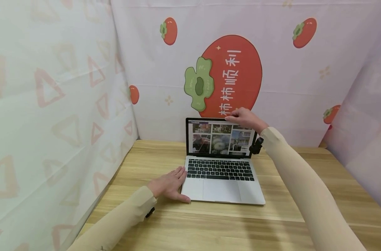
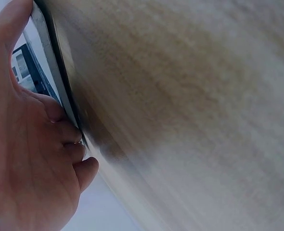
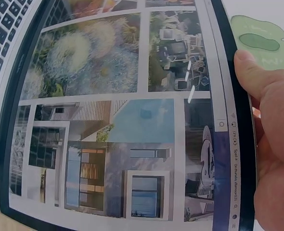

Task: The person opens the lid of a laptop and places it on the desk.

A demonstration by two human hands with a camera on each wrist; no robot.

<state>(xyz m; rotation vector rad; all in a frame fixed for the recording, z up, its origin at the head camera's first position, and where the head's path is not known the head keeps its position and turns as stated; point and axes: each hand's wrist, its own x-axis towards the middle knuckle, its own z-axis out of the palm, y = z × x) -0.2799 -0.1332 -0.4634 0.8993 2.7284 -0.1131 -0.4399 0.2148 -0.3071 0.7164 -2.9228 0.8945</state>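
Observation:
A silver laptop [image 1: 221, 190] with a black keyboard stands unfolded on the table, its screen [image 1: 220, 143] lit with a grid of pictures. My right hand [image 1: 245, 118] holds the screen's top edge near its right part. In the right wrist view the thumb [image 3: 250, 72] lies on the front bezel, while the other fingers are mostly hidden behind the lid. Against the laptop base's left side, my left hand [image 1: 169, 184] rests with its thumb spread toward the front corner. The left wrist view shows that hand's fingers [image 2: 67, 132] along the base's edge.
The laptop stands on a wooden table [image 1: 155, 153]. Behind it hangs a white cloth [image 1: 152, 62] printed with red persimmons. Another patterned cloth [image 1: 74, 104] closes off the left side, and a pale cloth [image 1: 366, 111] hangs at the right.

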